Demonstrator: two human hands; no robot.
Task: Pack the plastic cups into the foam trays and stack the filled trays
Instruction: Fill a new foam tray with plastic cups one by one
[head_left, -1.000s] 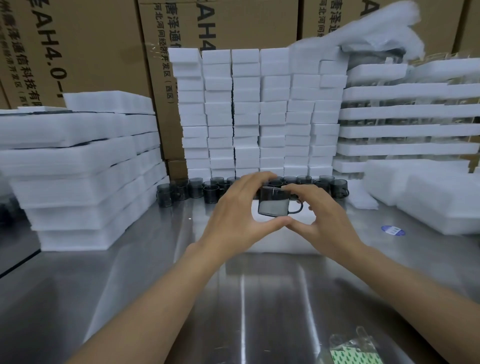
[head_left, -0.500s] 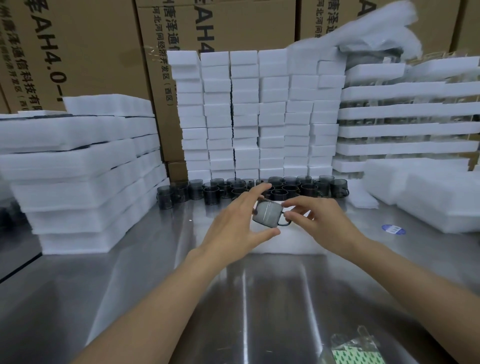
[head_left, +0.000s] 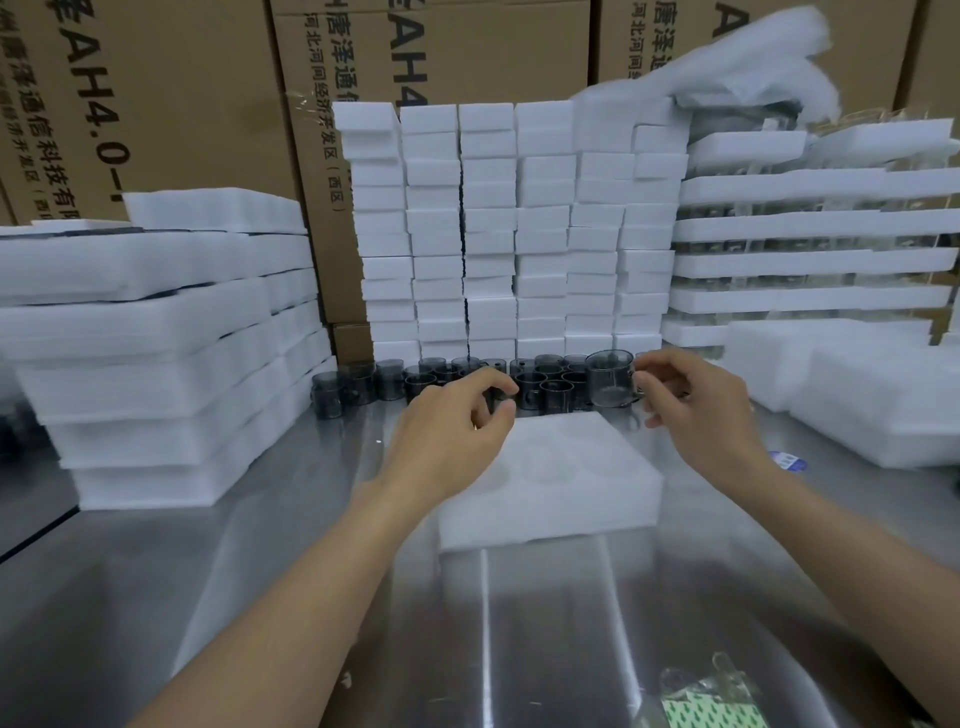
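Now right hand (head_left: 691, 410) pinches smoky cup (head_left: 610, 378).

Single head-worn wide-angle view, no second view to share with. It looked forward and slightly down from above a steel table (head_left: 519, 613), both forearms entering from the bottom edge. Left hand (head_left: 447, 441) and right hand (head_left: 696, 410) sat mid-frame, close to the lens. Foam tray (head_left: 561, 488) lay just beyond them. Far edge showed foam stacks (head_left: 514, 228) and cardboard boxes (head_left: 171, 104), facing the camera. Edges bowed from lens distortion.
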